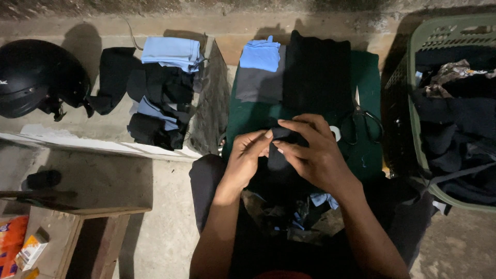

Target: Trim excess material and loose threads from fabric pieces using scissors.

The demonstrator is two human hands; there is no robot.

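My left hand [246, 158] and my right hand [310, 152] meet at the middle of the view, both pinching a small piece of black cloth [281, 138] between the fingers. The cloth hangs down over my lap onto more dark fabric [281, 191]. Beyond my hands lies a green cloth surface [367, 93] with a folded black piece [318, 72], a grey piece [258, 85] and a light blue piece [261, 53] on it. Scissors [364, 120] rest on the green cloth just right of my right hand.
A green plastic basket [421, 62] full of dark clothes stands at the right. On the ledge to the left lie a pile of black and blue folded cloths [163, 88] and a black helmet [36, 77]. A wooden stool [67, 227] with small packets stands at lower left.
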